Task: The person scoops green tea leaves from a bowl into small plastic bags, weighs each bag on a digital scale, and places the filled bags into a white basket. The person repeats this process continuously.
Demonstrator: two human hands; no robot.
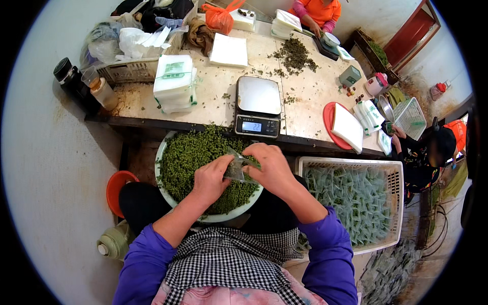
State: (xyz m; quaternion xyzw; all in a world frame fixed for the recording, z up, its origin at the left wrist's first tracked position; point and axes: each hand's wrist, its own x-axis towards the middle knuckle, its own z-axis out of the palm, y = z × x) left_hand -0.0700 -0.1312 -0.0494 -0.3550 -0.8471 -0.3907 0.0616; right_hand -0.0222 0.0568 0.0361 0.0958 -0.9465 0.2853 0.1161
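Observation:
Both my hands grip a small clear plastic bag (234,172) over a white basin (161,179) heaped with green peppercorn-like berries (189,157). My left hand (211,178) pinches one side of the bag. On the other side, the fingers of my right hand (269,165) are closed on its edge. Something greenish shows through the plastic, too small to make out. Just beyond the basin, a digital scale (259,104) with a bare metal plate and a lit display stands at the table's near edge.
At my right, a white crate (400,203) holds many filled bags (351,203). Stacks of flat bags (174,84) lie on the table (213,109), near a red tray (329,113). A red bucket (118,188) stands left. Two people (317,12) (432,152) work across the table and at right.

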